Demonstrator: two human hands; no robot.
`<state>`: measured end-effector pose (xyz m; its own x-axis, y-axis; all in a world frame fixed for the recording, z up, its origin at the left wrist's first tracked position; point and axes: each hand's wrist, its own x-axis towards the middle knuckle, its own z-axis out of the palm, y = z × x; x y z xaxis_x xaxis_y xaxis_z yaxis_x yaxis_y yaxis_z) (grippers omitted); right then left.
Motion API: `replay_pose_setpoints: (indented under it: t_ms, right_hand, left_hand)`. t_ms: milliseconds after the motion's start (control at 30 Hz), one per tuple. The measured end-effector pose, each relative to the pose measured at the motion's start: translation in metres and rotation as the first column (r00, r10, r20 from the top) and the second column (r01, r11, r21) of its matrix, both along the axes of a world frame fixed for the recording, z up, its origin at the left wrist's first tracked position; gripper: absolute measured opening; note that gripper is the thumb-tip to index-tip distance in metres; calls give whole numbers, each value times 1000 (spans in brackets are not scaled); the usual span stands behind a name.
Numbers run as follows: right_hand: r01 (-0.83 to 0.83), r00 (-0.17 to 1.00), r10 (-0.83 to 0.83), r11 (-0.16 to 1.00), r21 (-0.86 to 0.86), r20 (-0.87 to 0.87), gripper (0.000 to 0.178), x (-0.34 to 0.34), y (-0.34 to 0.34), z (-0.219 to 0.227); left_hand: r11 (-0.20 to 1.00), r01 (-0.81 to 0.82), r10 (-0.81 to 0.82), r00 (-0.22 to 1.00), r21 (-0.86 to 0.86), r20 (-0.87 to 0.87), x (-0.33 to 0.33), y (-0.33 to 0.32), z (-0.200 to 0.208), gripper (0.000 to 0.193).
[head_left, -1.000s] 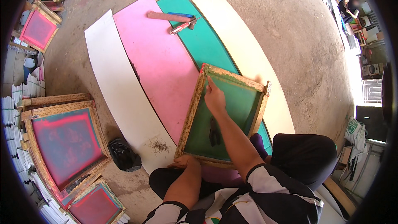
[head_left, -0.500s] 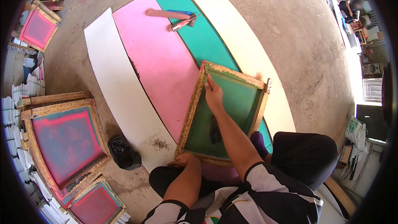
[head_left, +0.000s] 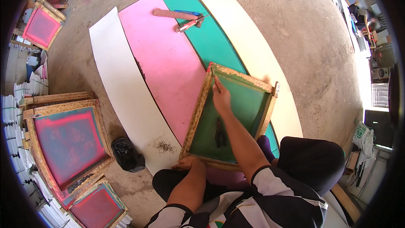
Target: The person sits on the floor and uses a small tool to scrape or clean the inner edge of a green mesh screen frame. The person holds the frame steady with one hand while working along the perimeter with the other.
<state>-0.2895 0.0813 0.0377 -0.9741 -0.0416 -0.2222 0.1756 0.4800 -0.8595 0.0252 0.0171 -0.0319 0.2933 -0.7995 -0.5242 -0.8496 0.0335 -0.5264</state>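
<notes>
A wooden screen-printing frame point(head_left: 265, 112) with green mesh lies tilted across my lap and the coloured boards. My left hand point(head_left: 190, 163) grips its lower left corner, with some fingers hidden. Over the mesh, my right hand point(head_left: 222, 98) is closed near the frame's upper left inner corner. A thin thing seems to stick out from its fingers, too small to name. Black pliers point(head_left: 219, 135) rest on the mesh beside my right forearm. Past the frame, a hammer point(head_left: 174, 14), a red-handled tool point(head_left: 187, 26) and a slim blue tool point(head_left: 187, 12) lie together on the boards.
White point(head_left: 114, 55), pink point(head_left: 162, 55), teal point(head_left: 211, 38) and cream boards point(head_left: 249, 42) cover the floor ahead. At left stand pink-and-blue mesh frames point(head_left: 69, 143), paper stacks point(head_left: 12, 131) and a black plastic bag point(head_left: 127, 155). A person point(head_left: 360, 14) is at far right.
The whole view has shifted slightly. My right hand stays at the inner corner with a small change of pose, and my left hand keeps its hold on the frame.
</notes>
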Motion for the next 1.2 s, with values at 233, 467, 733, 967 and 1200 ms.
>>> replay_pose_setpoints:
  t_ms: [233, 467, 733, 967, 1200]
  right_hand:
    - [554, 751, 49, 496, -669, 658, 48, 13, -17, 55]
    - [58, 997, -52, 989, -137, 51, 42, 3, -8, 26]
    - [-79, 990, 47, 967, 241, 134, 46, -8, -16, 93]
    - [-63, 968, 26, 988, 140, 249, 44, -11, -27, 86]
    - [9, 998, -22, 975, 223, 54, 45, -24, -41, 60]
  left_hand:
    - [995, 34, -26, 996, -94, 86, 60, -3, -88, 53]
    - [838, -374, 180, 877, -397, -446, 56, 9, -87, 63]
    - [897, -418, 348, 871, -148, -347, -3, -1, 15, 63]
    - [851, -453, 312, 843, -266, -438, 14, -10, -9, 62]
    - [863, -432, 292, 850, -262, -439, 15, -4, -15, 61]
